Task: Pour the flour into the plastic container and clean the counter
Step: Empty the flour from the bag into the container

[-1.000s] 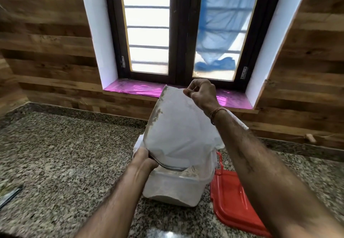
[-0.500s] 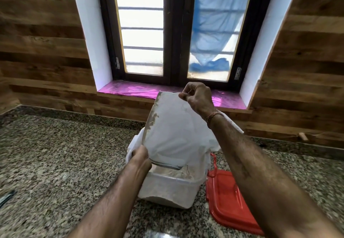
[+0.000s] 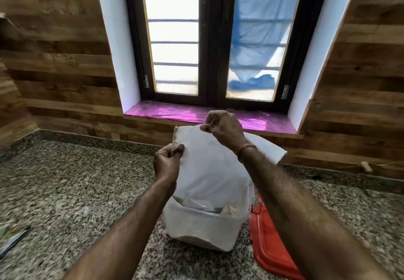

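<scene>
A white flour bag (image 3: 209, 170) hangs upside down with its mouth inside the translucent plastic container (image 3: 203, 229) on the granite counter (image 3: 72, 192). My right hand (image 3: 223, 128) pinches the bag's raised top edge. My left hand (image 3: 167, 163) pinches the bag's left edge, higher than the container rim. Flour inside the container shows only dimly through its wall.
A red lid (image 3: 269, 242) lies flat just right of the container. A dark tool (image 3: 13, 240) rests at the counter's left edge. Behind stand a wood-panelled wall and a window with a pink-covered sill (image 3: 175, 113).
My left hand has let go of the bag near the container rim and moved up to pinch its left edge. The right hand stays on the top edge.
</scene>
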A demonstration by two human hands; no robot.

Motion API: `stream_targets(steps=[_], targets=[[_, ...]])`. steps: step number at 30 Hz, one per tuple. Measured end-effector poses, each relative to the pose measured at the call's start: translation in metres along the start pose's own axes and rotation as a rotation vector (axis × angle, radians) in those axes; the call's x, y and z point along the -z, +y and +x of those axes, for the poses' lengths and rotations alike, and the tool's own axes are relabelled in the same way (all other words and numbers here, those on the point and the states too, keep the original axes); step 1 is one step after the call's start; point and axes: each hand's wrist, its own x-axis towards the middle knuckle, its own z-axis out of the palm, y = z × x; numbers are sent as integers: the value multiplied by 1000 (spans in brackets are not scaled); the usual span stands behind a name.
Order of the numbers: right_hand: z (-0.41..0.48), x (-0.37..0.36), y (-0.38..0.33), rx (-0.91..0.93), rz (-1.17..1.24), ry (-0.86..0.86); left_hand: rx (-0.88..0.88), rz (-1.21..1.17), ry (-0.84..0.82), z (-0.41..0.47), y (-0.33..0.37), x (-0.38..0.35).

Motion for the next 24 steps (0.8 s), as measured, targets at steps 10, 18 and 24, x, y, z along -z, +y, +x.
stream_targets(steps=[10,18,24], targets=[[-37,57,99,-353,-195,-68,113,-186,-32,11,-1,26],[-93,38,148,-483,997,172,142,-342,-38,27,-2,26],[-109,9,141,-462,916,192,54,-112,-125,20,3,25]])
